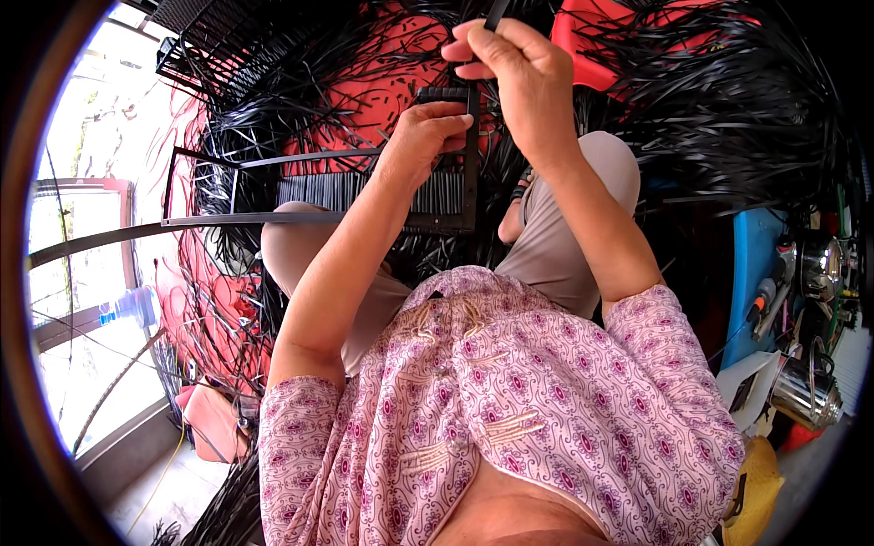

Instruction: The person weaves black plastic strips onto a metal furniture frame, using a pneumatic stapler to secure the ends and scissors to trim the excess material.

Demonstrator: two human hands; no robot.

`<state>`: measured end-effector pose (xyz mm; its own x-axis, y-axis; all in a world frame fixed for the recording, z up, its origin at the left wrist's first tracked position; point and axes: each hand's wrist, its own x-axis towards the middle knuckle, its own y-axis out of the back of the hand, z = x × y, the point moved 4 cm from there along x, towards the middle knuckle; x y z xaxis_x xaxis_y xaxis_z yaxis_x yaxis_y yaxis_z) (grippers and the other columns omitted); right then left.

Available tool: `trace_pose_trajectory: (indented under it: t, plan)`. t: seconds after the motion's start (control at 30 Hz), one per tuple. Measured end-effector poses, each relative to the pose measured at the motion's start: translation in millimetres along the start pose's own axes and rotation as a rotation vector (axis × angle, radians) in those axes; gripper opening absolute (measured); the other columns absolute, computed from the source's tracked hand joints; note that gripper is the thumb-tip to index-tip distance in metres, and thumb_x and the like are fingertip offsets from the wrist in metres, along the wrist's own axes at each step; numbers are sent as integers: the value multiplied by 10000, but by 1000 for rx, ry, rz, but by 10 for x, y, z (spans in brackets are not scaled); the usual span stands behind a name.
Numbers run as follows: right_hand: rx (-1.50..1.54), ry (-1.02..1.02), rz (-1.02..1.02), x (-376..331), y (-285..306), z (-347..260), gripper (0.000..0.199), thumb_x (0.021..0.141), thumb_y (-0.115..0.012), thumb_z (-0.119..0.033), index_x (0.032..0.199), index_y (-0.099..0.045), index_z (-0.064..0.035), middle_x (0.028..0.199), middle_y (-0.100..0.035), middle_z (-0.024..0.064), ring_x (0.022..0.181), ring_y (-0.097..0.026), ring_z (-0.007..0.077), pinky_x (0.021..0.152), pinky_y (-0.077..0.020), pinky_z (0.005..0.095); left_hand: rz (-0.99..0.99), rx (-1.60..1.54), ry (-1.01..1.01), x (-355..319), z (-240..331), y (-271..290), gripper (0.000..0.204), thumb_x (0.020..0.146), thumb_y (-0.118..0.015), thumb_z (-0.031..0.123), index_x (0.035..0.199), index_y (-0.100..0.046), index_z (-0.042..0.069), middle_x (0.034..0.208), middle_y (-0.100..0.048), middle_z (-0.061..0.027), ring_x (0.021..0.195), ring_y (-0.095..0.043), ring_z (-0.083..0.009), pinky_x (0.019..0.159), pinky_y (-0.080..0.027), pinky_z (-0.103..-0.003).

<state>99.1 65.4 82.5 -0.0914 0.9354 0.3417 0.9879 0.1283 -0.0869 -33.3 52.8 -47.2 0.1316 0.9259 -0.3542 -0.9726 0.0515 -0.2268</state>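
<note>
Clock positions are taken from the left hand (428, 132). Clearance: between the rails of the black frame (470, 177), toward 9 o'clock, an unfilled opening beyond the packed slats (364, 193); a narrow gap also separates the left hand from the right hand (528, 77) at 2 o'clock. Obstructions: red plastic seat (575, 55), 2 o'clock; heaped black strips (737, 114), 3 o'clock; right knee (612, 168), between 3 and 4; left knee (289, 250), between 7 and 8; black mesh basket (218, 45), 10.
</note>
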Motion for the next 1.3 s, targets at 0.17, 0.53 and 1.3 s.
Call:
trace_pose_trajectory:
  t: [0.17, 0.53, 1.3]
  plan:
    - [-275, 86, -86, -493, -169, 6, 157, 940, -574, -118, 932, -678, -1, 843, -705, 67, 803, -665, 108, 697, -527, 269, -203, -317, 32, 227, -229, 179, 290, 941, -557, 236, 1116, -613, 12, 918, -660, -54, 806, -645, -157, 722, -540, -305]
    - [-526, 455, -186, -1100, -258, 305, 143, 832, -682, -62, 967, -647, -27, 980, -678, 137, 984, -656, 293, 845, -530, 378, -243, -396, 294, 248, -242, 95, 231, 945, -612, 289, 972, -652, 64, 840, -681, -57, 742, -655, -150, 645, -559, -287]
    - [-639, 480, -273, -1481, -67, 388, 197, 761, -665, -36, 955, -632, -42, 1100, -659, 104, 1136, -586, 279, 1028, -407, 446, -227, -243, 301, -19, -182, 13, 295, 916, -647, 207, 1109, -620, -15, 947, -671, -112, 858, -659, -185, 748, -556, -314]
